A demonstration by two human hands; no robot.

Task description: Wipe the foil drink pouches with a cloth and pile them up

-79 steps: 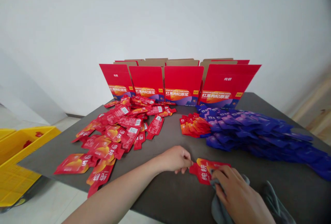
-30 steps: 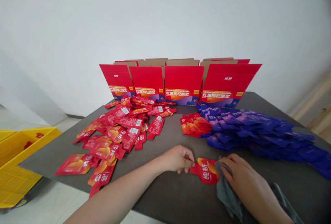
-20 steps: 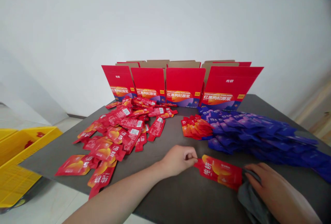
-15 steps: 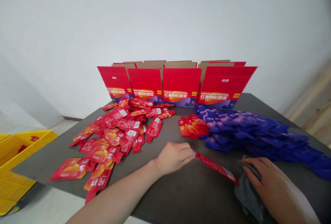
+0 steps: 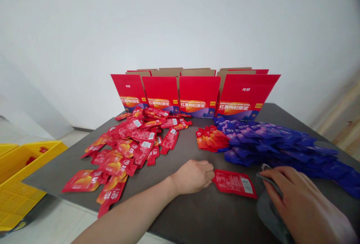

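Observation:
My left hand (image 5: 194, 176) rests on the dark table (image 5: 185, 214), fingers curled and pinching the left end of a red pouch (image 5: 234, 183). That pouch lies flat with its printed back and white label facing up. To its right, my right hand (image 5: 300, 202) presses down on a grey cloth (image 5: 268, 214), fingers curled over its upper edge. The cloth's edge sits just beside the pouch's right end.
A loose heap of red pouches (image 5: 132, 142) covers the left of the table. A small red stack (image 5: 210, 139) and a long spread of purple pouches (image 5: 281, 146) lie on the right. Open red boxes (image 5: 197, 95) stand along the back. A yellow crate (image 5: 25, 169) sits at the left.
The right hand wiped the cloth off the pouch toward the right. The left hand then flipped the pouch over; its label side now faces up.

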